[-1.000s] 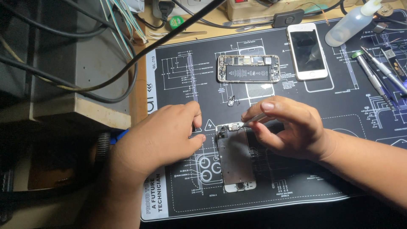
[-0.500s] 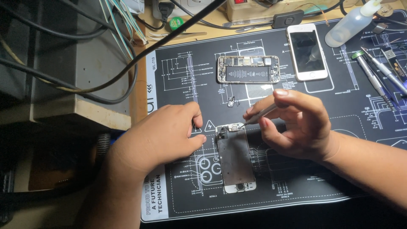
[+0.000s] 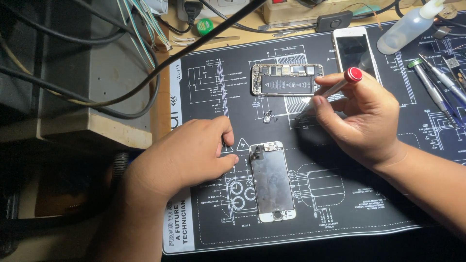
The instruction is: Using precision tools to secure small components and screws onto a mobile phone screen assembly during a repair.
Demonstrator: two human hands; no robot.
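Red-capped screwdriver (image 3: 335,87), pinched in right hand (image 3: 364,116) fingers, points left-down; screen assembly (image 3: 272,182) lies lengthwise beside left hand (image 3: 187,157), fingers curled, holding nothing.

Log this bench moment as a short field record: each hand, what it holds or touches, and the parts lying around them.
Left hand: resting on the black printed work mat, fingertips beside the detached phone screen assembly; holds nothing.
Right hand: grips a slim silver screwdriver with a red cap, tip angled down toward the mat.
Screen assembly: lying back-side up.
Opened phone body with exposed battery: above it on the mat.
White phone: face up.
Clear squeeze bottle: top right.
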